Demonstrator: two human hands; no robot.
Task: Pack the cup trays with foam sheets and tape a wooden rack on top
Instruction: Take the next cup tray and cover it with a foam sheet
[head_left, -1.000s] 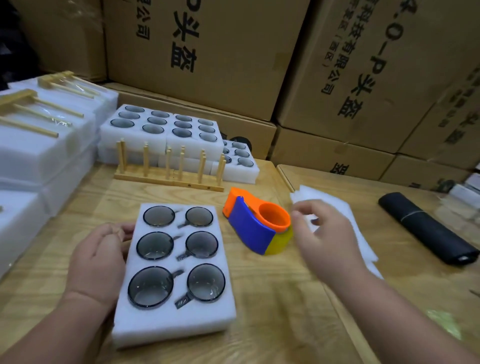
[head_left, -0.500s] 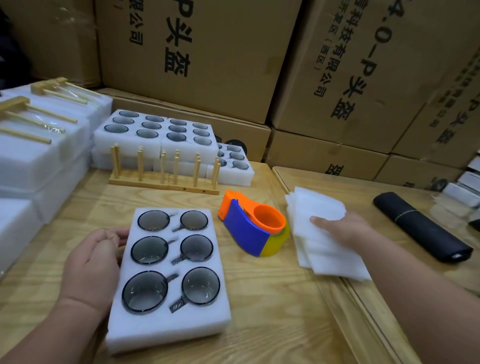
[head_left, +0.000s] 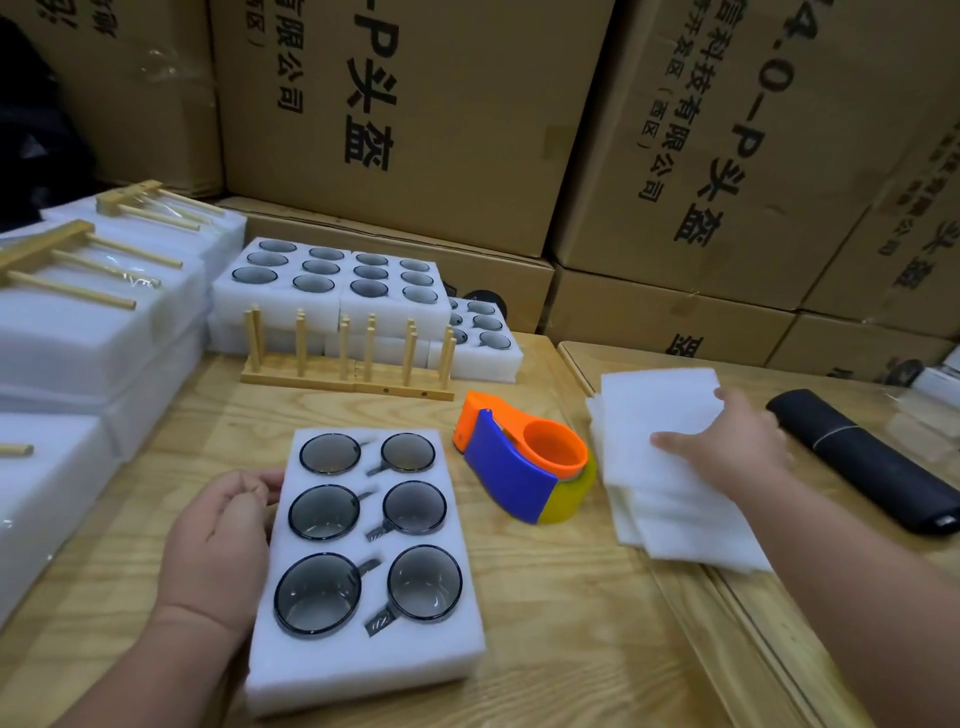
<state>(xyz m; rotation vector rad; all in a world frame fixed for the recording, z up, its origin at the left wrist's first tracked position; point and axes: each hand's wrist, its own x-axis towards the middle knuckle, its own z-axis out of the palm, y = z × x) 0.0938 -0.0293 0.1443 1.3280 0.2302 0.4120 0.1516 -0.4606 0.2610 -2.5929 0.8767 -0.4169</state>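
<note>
- The step in hand looks like taking one foam sheet off the stack of foam sheets (head_left: 670, 467) to lay over the cup tray (head_left: 363, 566), which sits near the front of the tabletop (head_left: 561, 639) with six smoked-glass cups (head_left: 317, 592) seated in its wells.
- The right hand (head_left: 727, 457) lies on top of the stack with a wide, flat grip: fingers spread, nothing pinched yet. To do it well, I would slide only the top sheet toward a free edge and pinch it there, since the sheets look thin, fanned out and likely to cling together.
- The left hand (head_left: 218, 540) rests against the tray's left side, fingers loosely curled, its grip around nothing that I can see; keeping it there should stop the light foam tray from sliding when the sheet lands.
- The stack straddles the seam between two tabletops, and its near corner overhangs that seam, so a careless pull could drag lower sheets askew.
- The tape dispenser (head_left: 524, 467) stands between tray and stack; carry the sheet over it, not through it.
- The wooden rack (head_left: 348, 364) stands upright behind the tray, well apart from it, before further cup trays.
- A black roll (head_left: 862, 467) lies just right of the hand; open room is in front of the stack.
</note>
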